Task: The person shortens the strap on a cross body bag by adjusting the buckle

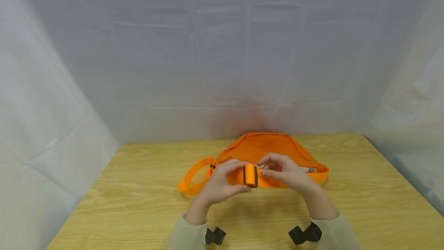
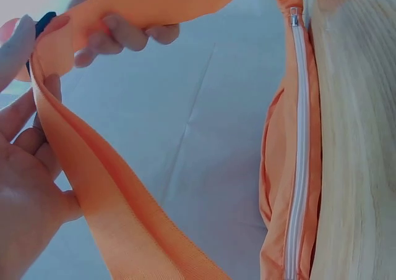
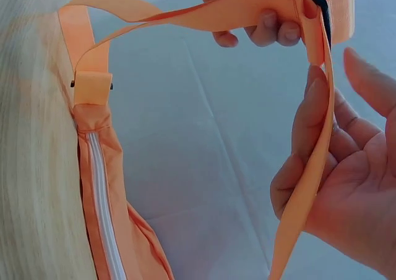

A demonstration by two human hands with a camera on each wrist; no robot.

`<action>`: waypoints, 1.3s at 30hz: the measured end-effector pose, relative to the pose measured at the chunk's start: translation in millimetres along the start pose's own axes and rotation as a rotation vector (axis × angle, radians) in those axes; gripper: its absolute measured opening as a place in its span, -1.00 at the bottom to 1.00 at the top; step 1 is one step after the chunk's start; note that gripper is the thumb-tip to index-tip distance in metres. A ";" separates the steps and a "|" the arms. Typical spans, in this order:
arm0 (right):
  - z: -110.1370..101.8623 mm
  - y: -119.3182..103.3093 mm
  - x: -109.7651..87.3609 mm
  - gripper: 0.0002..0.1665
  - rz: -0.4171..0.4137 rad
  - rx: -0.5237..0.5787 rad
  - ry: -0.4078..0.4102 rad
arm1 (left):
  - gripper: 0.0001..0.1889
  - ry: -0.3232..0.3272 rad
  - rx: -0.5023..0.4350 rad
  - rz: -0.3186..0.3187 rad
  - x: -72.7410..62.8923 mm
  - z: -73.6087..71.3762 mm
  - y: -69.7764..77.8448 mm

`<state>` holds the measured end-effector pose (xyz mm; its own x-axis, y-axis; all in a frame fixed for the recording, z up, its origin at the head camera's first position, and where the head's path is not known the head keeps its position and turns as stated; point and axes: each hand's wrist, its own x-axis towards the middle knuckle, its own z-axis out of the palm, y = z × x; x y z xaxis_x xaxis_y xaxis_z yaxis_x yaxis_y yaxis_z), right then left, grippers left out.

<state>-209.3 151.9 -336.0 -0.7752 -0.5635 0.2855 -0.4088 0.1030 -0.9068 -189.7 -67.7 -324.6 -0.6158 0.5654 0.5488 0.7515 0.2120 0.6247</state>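
An orange fabric bag (image 1: 265, 147) with a white zipper (image 2: 297, 138) lies on the table, its orange strap (image 3: 229, 11) raised in front. My left hand (image 1: 225, 180) pinches the dark slide buckle (image 1: 256, 176) on the strap, index finger above and thumb below. Webbing bulges through the buckle in a short loop (image 1: 249, 174). Right beside the buckle is my right hand (image 1: 284, 171). In the right wrist view its bent fingers (image 3: 309, 116) touch the strap from behind, while the thumb (image 3: 371, 82) stands apart from it.
The wooden table (image 1: 138, 188) ends at a pale sheet (image 1: 222, 57) behind, with more sheeting at both sides. A loose bend of the strap (image 1: 185, 182) lies at the bag's left end. A small black fitting (image 3: 111, 86) shows at the strap's attachment. Both sleeved wrists carry black cameras (image 1: 215, 236).
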 end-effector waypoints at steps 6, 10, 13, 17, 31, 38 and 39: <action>-0.7 0.7 0.8 -0.79 -0.006 0.030 0.002 | -0.53 0.016 -0.037 -0.002 1.3 -6.8 15.2; 0.8 -0.2 1.6 -0.80 -0.031 0.070 0.009 | -0.53 0.019 -0.049 -0.001 1.1 -6.8 15.8; 1.8 -1.1 1.6 -0.79 -0.033 0.074 0.018 | -0.53 0.017 -0.052 -0.015 1.0 -6.3 17.0; 2.2 0.1 1.5 -0.78 -0.034 0.078 0.023 | -0.53 0.008 -0.054 -0.033 0.9 -6.1 18.2; 3.7 0.5 0.0 -0.77 -0.037 0.135 0.008 | -0.53 -0.024 -0.019 -0.038 2.4 -4.0 20.7; 6.0 -0.2 -0.9 -0.76 -0.007 0.177 0.010 | -0.55 -0.031 0.034 -0.025 1.8 -1.6 17.1; 6.3 -0.3 -1.0 -0.76 -0.003 0.176 0.011 | -0.55 -0.033 0.037 -0.016 1.2 -0.2 12.8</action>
<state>-205.4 147.2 -338.0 -0.7795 -0.5548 0.2910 -0.3217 -0.0440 -0.9458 -180.9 -64.5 -315.8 -0.6201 0.5873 0.5202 0.7504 0.2505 0.6117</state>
